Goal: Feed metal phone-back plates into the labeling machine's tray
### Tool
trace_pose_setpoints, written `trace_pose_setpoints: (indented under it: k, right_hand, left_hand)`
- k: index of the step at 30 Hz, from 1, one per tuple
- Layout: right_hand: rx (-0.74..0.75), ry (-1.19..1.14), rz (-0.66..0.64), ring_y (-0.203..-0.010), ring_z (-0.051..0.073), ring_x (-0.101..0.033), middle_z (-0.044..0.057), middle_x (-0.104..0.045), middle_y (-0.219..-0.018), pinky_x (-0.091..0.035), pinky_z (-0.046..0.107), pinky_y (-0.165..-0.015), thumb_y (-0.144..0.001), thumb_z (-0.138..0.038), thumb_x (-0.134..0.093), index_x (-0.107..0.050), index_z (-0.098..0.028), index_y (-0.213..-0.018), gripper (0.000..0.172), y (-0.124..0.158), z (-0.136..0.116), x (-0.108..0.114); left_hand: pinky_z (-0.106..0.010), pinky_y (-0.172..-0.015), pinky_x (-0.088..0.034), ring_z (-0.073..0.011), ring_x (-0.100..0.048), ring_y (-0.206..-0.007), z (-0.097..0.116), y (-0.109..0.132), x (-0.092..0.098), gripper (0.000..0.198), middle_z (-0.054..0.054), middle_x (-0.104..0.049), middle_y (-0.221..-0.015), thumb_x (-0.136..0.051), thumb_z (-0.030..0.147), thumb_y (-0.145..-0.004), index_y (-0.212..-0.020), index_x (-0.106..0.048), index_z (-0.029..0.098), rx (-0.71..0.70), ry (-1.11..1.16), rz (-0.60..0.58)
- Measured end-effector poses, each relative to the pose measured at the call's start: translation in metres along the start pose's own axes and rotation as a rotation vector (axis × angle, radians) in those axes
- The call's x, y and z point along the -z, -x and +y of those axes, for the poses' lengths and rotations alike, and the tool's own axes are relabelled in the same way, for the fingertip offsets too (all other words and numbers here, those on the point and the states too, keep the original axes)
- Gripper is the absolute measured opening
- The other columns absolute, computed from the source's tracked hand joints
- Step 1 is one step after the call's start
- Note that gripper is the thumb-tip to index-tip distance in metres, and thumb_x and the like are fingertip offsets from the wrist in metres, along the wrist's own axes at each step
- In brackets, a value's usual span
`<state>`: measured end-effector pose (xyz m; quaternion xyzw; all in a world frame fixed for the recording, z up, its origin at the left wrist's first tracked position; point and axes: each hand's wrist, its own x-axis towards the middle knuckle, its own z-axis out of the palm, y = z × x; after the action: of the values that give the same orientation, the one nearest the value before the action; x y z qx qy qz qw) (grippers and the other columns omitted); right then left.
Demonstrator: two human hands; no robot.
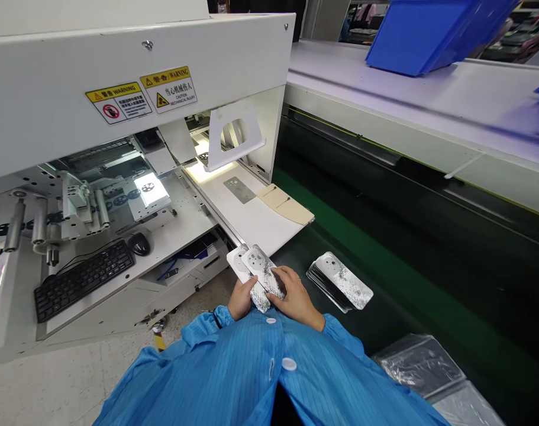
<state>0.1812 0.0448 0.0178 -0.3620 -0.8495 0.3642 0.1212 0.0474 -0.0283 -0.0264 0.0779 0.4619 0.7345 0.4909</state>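
Note:
Close to my chest, both hands hold phone back panels, white with grey-black speckles and round camera holes. My left hand (241, 297) grips the left panel (236, 260) by its lower left side, thumb on top. The right panel (259, 264) overlaps it and is held in my right hand (296, 296), fingers along its right side and thumb near the lower edge. What lies under the panels in my palms is hidden. To the right, a fanned stack of similar panels (349, 283) rests on the dark green belt (367, 236).
A white machine (234, 59) with warning labels stands ahead. Its white plate (234, 210) carries a grey panel-shaped piece (239, 190) and a beige pad (284, 205). Keyboard (85, 278) and mouse (138, 244) lie left. Plastic-wrapped packs (422, 364) sit lower right; a blue bin (420, 35) stands on the shelf.

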Motion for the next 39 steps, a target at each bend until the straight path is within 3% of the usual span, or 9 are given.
trace_pose_setpoints:
  k: [9, 16, 26, 35, 39]
  right_hand:
    - [0.047, 0.043, 0.052, -0.114, 0.026, -0.046, 0.011, -0.047, -0.124, -0.039, 0.043, -0.098, -0.071, -0.032, -0.065, -0.048, -0.020, -0.124, 0.057, -0.005, 0.004, 0.003]
    - [0.020, 0.209, 0.184, -0.111, 0.028, -0.046, 0.011, -0.049, -0.120, -0.041, 0.043, -0.094, -0.072, -0.032, -0.063, -0.050, -0.019, -0.122, 0.053, -0.049, 0.020, 0.022]
    - [-0.126, 0.406, 0.113, -0.112, 0.031, -0.045, 0.014, -0.049, -0.122, -0.040, 0.038, -0.090, -0.073, -0.034, -0.062, -0.049, -0.016, -0.126, 0.058, -0.125, 0.026, 0.030]
    - [-0.123, 0.423, 0.074, -0.112, 0.031, -0.045, 0.016, -0.049, -0.122, -0.040, 0.037, -0.090, -0.075, -0.036, -0.060, -0.049, -0.013, -0.127, 0.058, -0.152, 0.023, 0.031]
    - [-0.113, 0.472, 0.071, -0.121, 0.033, -0.039, 0.017, -0.042, -0.133, -0.035, 0.041, -0.097, -0.077, -0.037, -0.060, -0.047, -0.013, -0.129, 0.059, -0.154, 0.021, 0.028]
  left_hand:
    - [-0.047, -0.101, -0.037, -0.0328, -0.055, -0.113, 0.006, 0.003, -0.001, 0.062, -0.013, -0.067, -0.112, -0.076, 0.036, -0.059, -0.114, -0.059, 0.013, 0.024, 0.008, 0.032]
    - [-0.051, -0.098, -0.039, -0.0364, -0.056, -0.111, 0.014, 0.009, -0.001, 0.043, -0.018, -0.069, -0.101, -0.072, 0.037, -0.065, -0.097, -0.066, 0.009, 0.108, 0.008, -0.079]
    - [-0.051, -0.097, -0.040, -0.0360, -0.057, -0.110, 0.017, 0.010, 0.004, 0.051, -0.017, -0.070, -0.101, -0.074, 0.041, -0.062, -0.101, -0.066, 0.009, 0.097, 0.008, -0.053]
    - [-0.050, -0.095, -0.042, -0.0364, -0.058, -0.109, 0.027, 0.012, 0.003, 0.058, -0.017, -0.070, -0.101, -0.077, 0.038, -0.056, -0.105, -0.063, 0.009, 0.107, 0.043, 0.020]
    - [-0.051, -0.095, -0.042, -0.0368, -0.058, -0.109, 0.028, 0.010, 0.003, 0.061, -0.017, -0.070, -0.101, -0.076, 0.040, -0.056, -0.107, -0.062, 0.010, 0.108, 0.018, 0.019]
